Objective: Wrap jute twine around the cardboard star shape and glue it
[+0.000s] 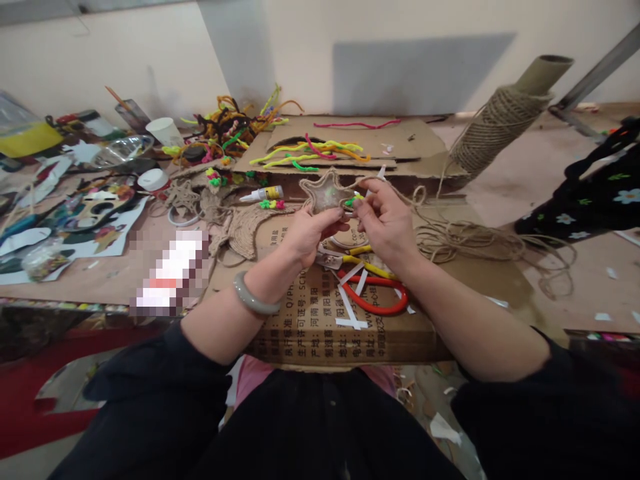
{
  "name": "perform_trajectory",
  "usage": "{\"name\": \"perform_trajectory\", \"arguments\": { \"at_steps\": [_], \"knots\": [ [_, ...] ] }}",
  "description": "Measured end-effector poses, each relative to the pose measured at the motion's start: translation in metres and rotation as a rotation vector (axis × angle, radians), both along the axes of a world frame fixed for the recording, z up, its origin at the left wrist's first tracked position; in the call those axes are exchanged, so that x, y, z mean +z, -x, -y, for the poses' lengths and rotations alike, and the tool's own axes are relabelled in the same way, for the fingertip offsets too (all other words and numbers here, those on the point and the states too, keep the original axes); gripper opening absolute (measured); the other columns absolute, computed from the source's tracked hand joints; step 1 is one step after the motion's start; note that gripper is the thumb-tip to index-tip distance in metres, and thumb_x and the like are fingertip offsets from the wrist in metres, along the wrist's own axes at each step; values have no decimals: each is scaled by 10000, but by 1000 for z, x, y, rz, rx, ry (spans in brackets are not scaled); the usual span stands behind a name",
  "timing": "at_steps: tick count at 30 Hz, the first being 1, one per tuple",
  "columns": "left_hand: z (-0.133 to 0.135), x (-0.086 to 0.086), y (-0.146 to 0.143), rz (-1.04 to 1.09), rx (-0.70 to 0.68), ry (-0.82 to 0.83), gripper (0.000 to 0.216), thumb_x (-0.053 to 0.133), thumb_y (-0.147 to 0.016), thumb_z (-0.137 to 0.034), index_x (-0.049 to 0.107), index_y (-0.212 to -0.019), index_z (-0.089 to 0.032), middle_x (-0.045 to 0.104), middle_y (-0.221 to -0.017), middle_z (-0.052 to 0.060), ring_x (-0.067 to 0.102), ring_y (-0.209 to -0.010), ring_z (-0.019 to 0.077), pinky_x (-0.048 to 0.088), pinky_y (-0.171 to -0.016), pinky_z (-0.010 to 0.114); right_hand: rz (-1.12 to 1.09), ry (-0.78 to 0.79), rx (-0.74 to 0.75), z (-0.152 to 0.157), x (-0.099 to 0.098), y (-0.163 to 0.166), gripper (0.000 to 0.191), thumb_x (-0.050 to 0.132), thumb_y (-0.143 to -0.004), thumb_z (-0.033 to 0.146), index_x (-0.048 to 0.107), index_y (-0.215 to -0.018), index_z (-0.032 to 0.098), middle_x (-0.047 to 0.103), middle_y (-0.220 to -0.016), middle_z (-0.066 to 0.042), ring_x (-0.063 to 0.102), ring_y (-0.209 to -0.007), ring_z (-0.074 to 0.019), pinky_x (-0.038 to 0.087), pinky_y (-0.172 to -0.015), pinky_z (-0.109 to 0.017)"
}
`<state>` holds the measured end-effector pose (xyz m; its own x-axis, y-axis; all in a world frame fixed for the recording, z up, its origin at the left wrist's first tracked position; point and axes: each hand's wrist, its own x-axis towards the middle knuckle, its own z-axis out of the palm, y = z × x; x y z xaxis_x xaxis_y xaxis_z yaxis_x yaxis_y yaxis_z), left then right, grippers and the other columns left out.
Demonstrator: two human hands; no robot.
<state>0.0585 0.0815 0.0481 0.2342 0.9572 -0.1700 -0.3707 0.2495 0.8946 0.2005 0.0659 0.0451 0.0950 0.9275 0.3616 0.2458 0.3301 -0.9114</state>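
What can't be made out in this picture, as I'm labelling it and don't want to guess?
In the head view:
- The star's lower edge: partly hidden by the left hand.
- Details at the right hand's fingertips: too small and blurred, partly covered by fingers.
- The pixelated patch: its content is masked by blocks.
- The flowered black fabric: cut off by the right edge.

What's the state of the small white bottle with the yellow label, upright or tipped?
Tipped: the bottle lies on its side, its pointed nozzle toward the picture's left. Cannot tell how full.
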Motion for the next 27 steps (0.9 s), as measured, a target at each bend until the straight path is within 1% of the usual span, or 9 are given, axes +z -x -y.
{"name": "perform_trajectory", "arguments": {
  "at_steps": [2, 4, 6, 7, 11, 14, 19, 24, 27],
  "knots": [
    [1, 1, 0, -5, -9, -3, 172, 753, -666, -189, 682, -816, -144, 710, -728, -10, 637, -628, 83, 521, -702, 240, -26, 23, 38, -2, 0, 0, 253, 613, -867, 357, 598, -1093, 243, 562, -741, 19, 528, -586, -121, 447, -550, -278],
    [2, 3, -1, -16, -10, -6, 144, 740, -663, -159, 675, -790, -138, 691, -693, -18, 624, -604, 74, 517, -685, 230, -36, 59, 88, -4, 1, 0, 175, 635, -847, 375, 601, -931, 226, 541, -689, 39, 501, -533, -96, 425, -529, -263],
    [3, 3, -2, -40, -17, -9, 123, 722, -665, -131, 672, -777, -134, 674, -668, -22, 613, -584, 69, 510, -666, 225, -44, 107, 123, -5, 1, -1, 200, 656, -818, 385, 561, -781, 213, 526, -647, 51, 475, -503, -76, 398, -511, -250],
    [3, 3, -2, -55, -21, -12, 118, 715, -666, -122, 672, -776, -132, 671, -665, -20, 610, -579, 69, 507, -660, 226, -52, 130, 132, -6, 1, -1, 220, 658, -807, 385, 542, -739, 210, 523, -630, 54, 463, -495, -70, 383, -503, -245],
    [4, 3, -3, -91, -26, -23, 122, 703, -667, -113, 681, -787, -124, 675, -685, -8, 606, -577, 74, 505, -648, 236, -34, 161, 96, -7, 2, -2, 236, 646, -774, 355, 514, -649, 203, 482, -545, 63, 398, -477, -66, 305, -479, -247],
    [4, 2, -4, -103, -29, -29, 131, 703, -661, -110, 679, -789, -119, 668, -683, -8, 604, -578, 77, 500, -636, 236, 9, 143, 68, -6, 4, -1, 232, 633, -762, 328, 508, -613, 202, 445, -518, 67, 361, -493, -67, 266, -488, -252],
    [5, 2, -4, -108, -24, -38, 120, 702, -657, -118, 676, -774, -116, 662, -663, -6, 605, -567, 79, 499, -628, 233, 53, 132, 68, -4, 8, -1, 214, 605, -767, 310, 510, -611, 198, 440, -528, 64, 335, -515, -67, 252, -503, -253],
    [4, 3, -2, -116, -19, -35, 96, 684, -666, -100, 674, -760, -117, 666, -653, 0, 602, -555, 81, 496, -619, 238, 2, 138, 144, -8, 3, -4, 253, 609, -780, 382, 524, -629, 197, 445, -534, 60, 356, -522, -71, 255, -496, -247],
    [4, 5, -1, -103, -30, -18, 106, 695, -663, -92, 678, -764, -119, 673, -666, -3, 605, -561, 77, 501, -629, 233, -30, 157, 137, -8, 3, -3, 235, 642, -746, 363, 527, -626, 196, 436, -521, 67, 348, -506, -64, 242, -481, -241]
  ]
}}
